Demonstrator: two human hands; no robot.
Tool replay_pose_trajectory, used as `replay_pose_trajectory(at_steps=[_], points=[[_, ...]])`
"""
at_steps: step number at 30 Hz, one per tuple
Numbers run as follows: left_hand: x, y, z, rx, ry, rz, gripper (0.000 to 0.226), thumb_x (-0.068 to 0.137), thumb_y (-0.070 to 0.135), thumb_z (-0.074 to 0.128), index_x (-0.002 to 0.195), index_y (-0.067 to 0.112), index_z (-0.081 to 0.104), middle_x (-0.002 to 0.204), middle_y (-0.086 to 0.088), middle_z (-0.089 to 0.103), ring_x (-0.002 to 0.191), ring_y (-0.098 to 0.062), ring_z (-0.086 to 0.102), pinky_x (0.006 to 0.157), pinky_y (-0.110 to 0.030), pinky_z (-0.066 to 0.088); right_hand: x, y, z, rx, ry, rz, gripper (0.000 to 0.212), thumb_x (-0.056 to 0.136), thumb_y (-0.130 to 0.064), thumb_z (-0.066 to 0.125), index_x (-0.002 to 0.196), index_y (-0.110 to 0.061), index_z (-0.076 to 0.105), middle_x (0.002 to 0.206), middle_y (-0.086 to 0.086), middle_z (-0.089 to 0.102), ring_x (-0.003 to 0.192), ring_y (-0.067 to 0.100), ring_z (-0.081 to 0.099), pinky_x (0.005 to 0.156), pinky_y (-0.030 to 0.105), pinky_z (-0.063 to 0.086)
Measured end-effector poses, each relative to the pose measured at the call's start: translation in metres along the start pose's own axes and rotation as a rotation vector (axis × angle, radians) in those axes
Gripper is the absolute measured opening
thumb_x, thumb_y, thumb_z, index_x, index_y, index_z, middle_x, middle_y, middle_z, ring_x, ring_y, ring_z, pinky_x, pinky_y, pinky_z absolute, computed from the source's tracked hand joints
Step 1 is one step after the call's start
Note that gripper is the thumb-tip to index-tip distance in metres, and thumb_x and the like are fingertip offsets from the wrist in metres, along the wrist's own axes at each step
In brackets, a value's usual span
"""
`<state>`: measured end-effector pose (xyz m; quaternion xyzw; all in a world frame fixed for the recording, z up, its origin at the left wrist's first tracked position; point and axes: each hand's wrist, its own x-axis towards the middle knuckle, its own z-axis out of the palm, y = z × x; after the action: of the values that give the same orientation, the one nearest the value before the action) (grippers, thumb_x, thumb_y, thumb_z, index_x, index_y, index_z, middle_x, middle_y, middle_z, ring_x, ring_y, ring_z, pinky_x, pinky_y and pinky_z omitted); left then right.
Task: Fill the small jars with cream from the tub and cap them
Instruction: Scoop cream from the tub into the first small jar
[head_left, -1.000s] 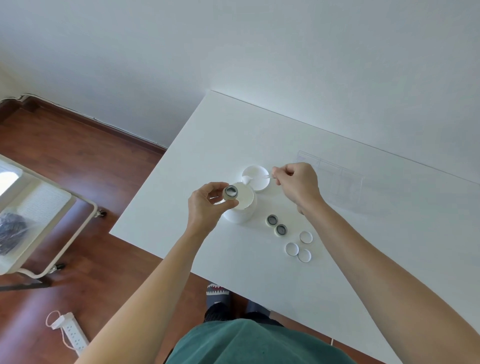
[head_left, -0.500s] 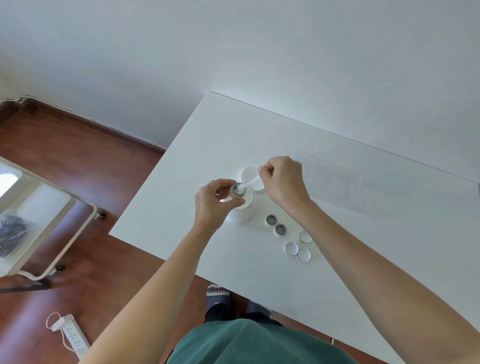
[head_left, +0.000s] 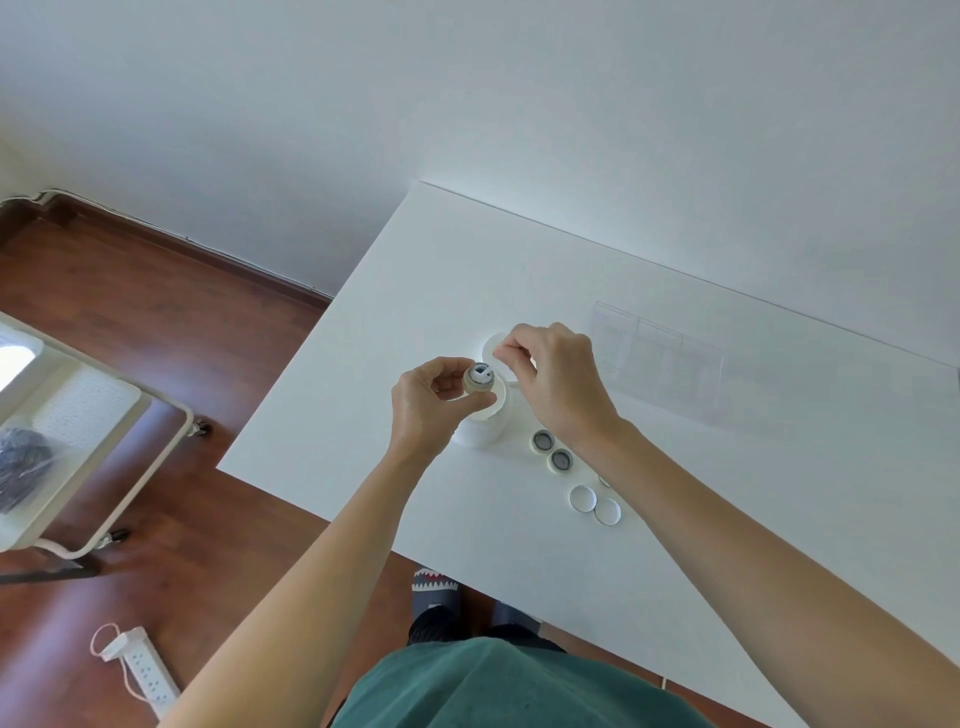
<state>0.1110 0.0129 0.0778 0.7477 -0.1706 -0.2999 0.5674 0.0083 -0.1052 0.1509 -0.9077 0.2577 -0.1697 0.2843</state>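
My left hand (head_left: 428, 402) pinches a small jar (head_left: 477, 379) above the open white cream tub (head_left: 483, 423). My right hand (head_left: 556, 374) pinches a small white spatula (head_left: 491, 364) whose tip sits in the jar's mouth, with white cream showing there. The tub's lid (head_left: 493, 348) lies behind the tub, partly hidden by my right hand. Two more small jars (head_left: 543, 440) (head_left: 561, 460) stand open and dark inside, just right of the tub. Two white caps (head_left: 582, 498) (head_left: 607, 511) lie nearer the front edge; a third is mostly hidden under my right forearm.
A clear plastic organiser (head_left: 654, 358) sits at the back right of the white table (head_left: 727, 519). Left of the table, on the wooden floor, stand a white cart (head_left: 78, 441) and a power strip (head_left: 145, 675).
My right hand has moved left from the tub's lid to the jar, bringing the spatula tip into the jar's mouth. My left hand has kept the jar over the tub.
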Motion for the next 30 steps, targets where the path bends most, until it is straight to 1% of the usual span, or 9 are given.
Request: replay_pose_trajectory(at_steps=[2, 5, 9, 13, 16, 21, 25, 28, 30], points=[[0.0, 0.0, -0.001, -0.026, -0.006, -0.016, 0.034, 0.063, 0.015, 0.091, 0.092, 0.026, 0.076, 0.086, 0.006, 0.078, 0.085, -0.015, 0.074, 0.083, -0.03, 0.059, -0.006, 0.005, -0.001, 0.029, 0.008, -0.056, 0.019, 0.092, -0.019, 0.061, 0.079, -0.007, 0.065, 0.06, 0.003, 0.059, 0.068, 0.021, 0.045, 0.059, 0.028, 0.036], [0.001, 0.0, -0.002, -0.065, -0.017, -0.026, 0.034, 0.063, 0.016, 0.09, 0.093, 0.024, 0.076, 0.088, 0.003, 0.078, 0.089, -0.019, 0.074, 0.086, -0.035, 0.059, -0.014, 0.013, -0.004, 0.055, 0.048, -0.114, 0.011, 0.089, -0.016, 0.065, 0.082, -0.008, 0.069, 0.062, 0.003, 0.062, 0.067, 0.022, 0.051, 0.059, 0.028, 0.043], [0.001, 0.002, -0.002, -0.103, -0.035, -0.033, 0.033, 0.064, 0.015, 0.09, 0.094, 0.022, 0.077, 0.091, 0.002, 0.079, 0.09, -0.019, 0.075, 0.086, -0.034, 0.059, -0.02, 0.022, -0.005, 0.053, 0.101, -0.147, 0.006, 0.085, -0.012, 0.07, 0.084, -0.007, 0.072, 0.057, 0.005, 0.058, 0.061, 0.023, 0.049, 0.055, 0.025, 0.04], [0.001, 0.004, -0.002, -0.126, -0.045, -0.031, 0.033, 0.065, 0.012, 0.089, 0.095, 0.021, 0.077, 0.091, 0.002, 0.079, 0.089, -0.017, 0.075, 0.08, -0.027, 0.057, -0.022, 0.029, -0.007, 0.076, 0.136, -0.16, 0.006, 0.085, -0.013, 0.07, 0.086, -0.008, 0.073, 0.062, 0.002, 0.064, 0.062, 0.022, 0.051, 0.058, 0.019, 0.039], [0.001, 0.004, -0.001, -0.129, -0.054, -0.026, 0.034, 0.065, 0.013, 0.089, 0.095, 0.021, 0.077, 0.091, 0.002, 0.079, 0.09, -0.017, 0.075, 0.081, -0.027, 0.058, -0.023, 0.032, -0.008, 0.084, 0.149, -0.17, 0.006, 0.085, -0.014, 0.069, 0.087, -0.01, 0.073, 0.063, 0.001, 0.064, 0.062, 0.019, 0.051, 0.058, 0.018, 0.04], [0.002, 0.003, -0.002, -0.127, -0.048, -0.024, 0.033, 0.065, 0.013, 0.089, 0.095, 0.022, 0.077, 0.091, 0.002, 0.079, 0.09, -0.017, 0.075, 0.083, -0.03, 0.059, -0.024, 0.035, -0.011, 0.089, 0.179, -0.17, 0.004, 0.084, -0.01, 0.07, 0.087, -0.011, 0.073, 0.064, 0.003, 0.064, 0.063, 0.02, 0.055, 0.058, 0.023, 0.043], [0.003, 0.001, -0.003, -0.124, -0.041, -0.031, 0.033, 0.065, 0.011, 0.089, 0.094, 0.022, 0.077, 0.09, 0.002, 0.079, 0.089, -0.018, 0.075, 0.083, -0.03, 0.059, -0.022, 0.036, -0.014, 0.083, 0.17, -0.171, 0.004, 0.085, -0.009, 0.07, 0.086, -0.01, 0.073, 0.066, 0.003, 0.066, 0.064, 0.023, 0.057, 0.06, 0.026, 0.044], [0.003, -0.001, -0.004, -0.106, -0.029, -0.033, 0.034, 0.064, 0.011, 0.09, 0.094, 0.022, 0.077, 0.09, 0.002, 0.079, 0.089, -0.019, 0.075, 0.085, -0.033, 0.059, -0.02, 0.034, -0.016, 0.131, 0.184, -0.125, 0.005, 0.086, -0.012, 0.07, 0.086, -0.012, 0.074, 0.069, 0.0, 0.068, 0.064, 0.018, 0.057, 0.061, 0.023, 0.046], [0.004, -0.003, -0.006, -0.088, -0.015, -0.033, 0.035, 0.063, 0.012, 0.09, 0.093, 0.023, 0.077, 0.09, 0.003, 0.078, 0.09, -0.021, 0.074, 0.086, -0.036, 0.06, -0.018, 0.034, -0.016, 0.22, 0.193, -0.024, 0.006, 0.087, -0.016, 0.069, 0.084, -0.016, 0.074, 0.073, -0.006, 0.07, 0.065, 0.012, 0.06, 0.061, 0.019, 0.047]])
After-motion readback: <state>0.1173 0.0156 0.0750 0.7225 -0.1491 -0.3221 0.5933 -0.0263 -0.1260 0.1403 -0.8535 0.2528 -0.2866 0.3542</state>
